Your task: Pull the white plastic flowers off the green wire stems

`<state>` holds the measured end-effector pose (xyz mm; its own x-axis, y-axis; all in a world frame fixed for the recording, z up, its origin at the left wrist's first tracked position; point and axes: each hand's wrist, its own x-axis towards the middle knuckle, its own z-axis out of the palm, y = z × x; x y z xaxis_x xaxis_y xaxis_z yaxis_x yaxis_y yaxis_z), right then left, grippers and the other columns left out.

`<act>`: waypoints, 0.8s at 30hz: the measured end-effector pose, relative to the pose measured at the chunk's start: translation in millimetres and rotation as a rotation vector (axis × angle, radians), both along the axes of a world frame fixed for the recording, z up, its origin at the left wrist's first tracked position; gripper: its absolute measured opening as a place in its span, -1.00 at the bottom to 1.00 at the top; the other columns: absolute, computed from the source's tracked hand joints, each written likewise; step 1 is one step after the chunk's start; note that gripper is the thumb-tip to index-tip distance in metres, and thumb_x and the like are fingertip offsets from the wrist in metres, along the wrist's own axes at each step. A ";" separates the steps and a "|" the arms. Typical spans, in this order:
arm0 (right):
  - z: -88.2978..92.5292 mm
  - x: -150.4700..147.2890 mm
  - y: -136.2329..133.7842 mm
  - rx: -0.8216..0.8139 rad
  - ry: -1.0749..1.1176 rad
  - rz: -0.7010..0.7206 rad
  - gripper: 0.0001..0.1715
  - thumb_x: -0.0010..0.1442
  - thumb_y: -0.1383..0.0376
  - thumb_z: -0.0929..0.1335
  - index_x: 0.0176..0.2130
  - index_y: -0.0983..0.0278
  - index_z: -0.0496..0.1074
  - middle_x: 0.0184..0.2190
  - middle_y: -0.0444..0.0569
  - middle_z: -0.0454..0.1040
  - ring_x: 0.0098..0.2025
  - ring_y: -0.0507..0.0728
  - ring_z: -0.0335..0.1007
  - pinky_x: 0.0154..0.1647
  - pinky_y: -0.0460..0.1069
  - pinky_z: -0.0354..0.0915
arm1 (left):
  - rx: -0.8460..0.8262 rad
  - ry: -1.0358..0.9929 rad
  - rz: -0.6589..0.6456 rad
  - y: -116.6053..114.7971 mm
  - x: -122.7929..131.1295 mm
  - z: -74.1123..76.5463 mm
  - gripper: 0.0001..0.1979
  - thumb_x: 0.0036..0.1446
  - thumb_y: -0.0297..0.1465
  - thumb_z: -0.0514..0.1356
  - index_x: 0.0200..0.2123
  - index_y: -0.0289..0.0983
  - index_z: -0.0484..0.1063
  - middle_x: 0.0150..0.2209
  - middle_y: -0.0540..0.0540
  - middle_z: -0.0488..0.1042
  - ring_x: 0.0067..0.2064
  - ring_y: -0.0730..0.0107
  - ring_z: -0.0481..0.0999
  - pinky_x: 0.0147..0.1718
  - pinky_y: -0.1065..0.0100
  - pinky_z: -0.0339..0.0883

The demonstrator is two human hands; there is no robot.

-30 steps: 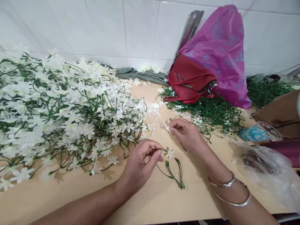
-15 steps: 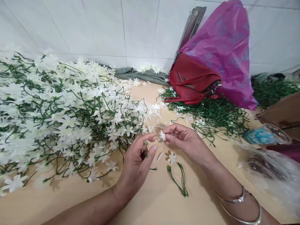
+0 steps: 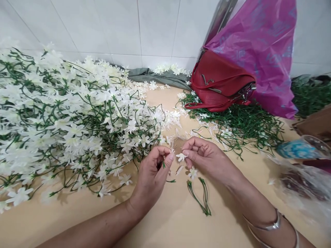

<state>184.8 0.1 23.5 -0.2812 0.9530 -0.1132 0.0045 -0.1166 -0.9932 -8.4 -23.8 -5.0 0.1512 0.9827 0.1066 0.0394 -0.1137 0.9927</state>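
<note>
My left hand is closed, thumb and forefinger pinching a small white flower part. A green plastic stem tip pokes out by its curled fingers. Just to the right, my right hand grips a white artificial flower by its edge between thumb and fingers. The flower is tilted and sits a short gap from the left fingertips. Below the hands lie another white flower and several green stems. Thin white stamens lie on the table between the hands.
A large heap of white flowers on stems fills the left. Behind are a red handbag and a purple plastic bag, with bare green stems below. A blue-patterned cup and a clear plastic bag lie at right.
My left thumb and forefinger have closed from apart into a pinch on a small white part. In my right hand the white flower has turned and lowered slightly. The view has shifted a little.
</note>
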 end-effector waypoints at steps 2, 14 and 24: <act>-0.2 4.7 1.9 0.031 -0.015 -0.041 -0.65 0.23 0.05 0.51 -0.29 0.25 0.44 -0.59 -0.21 0.45 -0.53 -0.01 0.32 -0.43 -0.08 0.27 | 0.020 0.009 0.014 -0.9 -0.3 -1.3 -0.87 0.41 -0.28 0.16 -0.13 -0.21 0.40 -0.33 0.04 0.35 -0.36 0.48 0.27 -0.36 0.42 0.18; 3.1 0.0 -3.6 0.158 -0.162 -0.084 -0.78 0.31 0.14 0.42 -0.27 0.23 0.45 -0.48 -0.13 0.51 -0.41 0.06 0.41 -0.35 -0.03 0.29 | 0.073 0.031 0.018 1.3 -1.6 3.5 -0.87 0.37 -0.30 0.20 -0.21 -0.22 0.49 -0.24 -0.04 0.42 -0.30 0.44 0.32 -0.31 0.40 0.23; -1.0 20.8 3.3 0.472 -0.718 -0.148 -0.90 0.25 0.28 0.42 -0.35 0.21 0.48 -0.38 -0.10 0.45 -0.36 0.09 0.36 -0.34 -0.01 0.24 | -0.147 -0.216 0.043 0.7 2.2 0.7 -0.78 0.26 -0.25 0.31 -0.29 -0.23 0.36 -0.47 0.10 0.36 -0.55 0.59 0.28 -0.61 0.55 0.25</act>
<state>205.6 3.3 22.5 -0.1626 0.9661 0.2004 0.6653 0.2573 -0.7008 -6.1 -23.1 -4.3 0.0986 0.9951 -0.0121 -0.1740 0.0292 0.9843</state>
